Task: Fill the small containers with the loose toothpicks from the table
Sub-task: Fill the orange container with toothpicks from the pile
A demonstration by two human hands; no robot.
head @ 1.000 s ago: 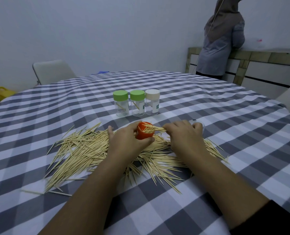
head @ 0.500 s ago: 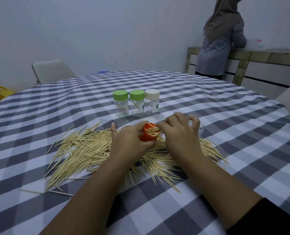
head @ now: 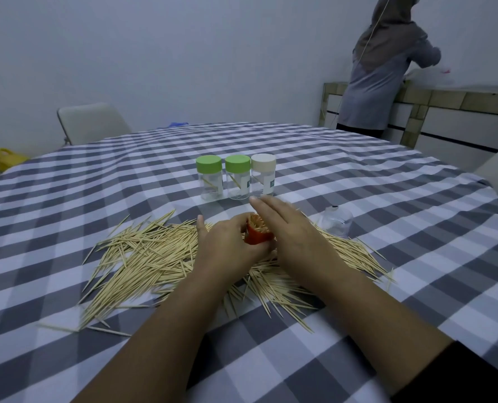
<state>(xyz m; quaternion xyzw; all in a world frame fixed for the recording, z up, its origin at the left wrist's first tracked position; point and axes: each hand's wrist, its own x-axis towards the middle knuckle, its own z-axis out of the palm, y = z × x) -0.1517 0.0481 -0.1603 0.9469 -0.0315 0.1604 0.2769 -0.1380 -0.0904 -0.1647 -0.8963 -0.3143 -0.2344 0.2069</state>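
Toothpicks (head: 143, 257), thin pale wooden slivers with pointed ends, lie in a loose, criss-crossed heap on the near middle of the table (head: 358, 175), whose cloth is a smooth grey-and-white check; a few strays lie apart at the heap's near left edge. Both forearms reach over the heap from the near side; the left hand (head: 227, 245) curls round a small orange-red container (head: 258, 235), a short cylinder tilted with its mouth facing up and away, packed with toothpick ends; the right hand (head: 288, 228) lies flat just right of it, fingers straight and together, pointing left and far over the container's mouth, holding nothing; whether the palm touches the toothpick ends I cannot tell. Just right of that hand, a clear plastic container (head: 336, 225) lies on the cloth at the far right edge of the heap; what is in it cannot be made out. Farther on, three small clear jars stand upright in a tight row: two with green lids (head: 208, 163) (head: 237, 163) and one with a cream lid (head: 263, 162) on the right; each shows only a toothpick or two leaning inside. Beyond the table's far left rim stands a pale chair (head: 92, 122); at far right a person (head: 387, 68) in grey stands at a tiled counter (head: 460, 97).
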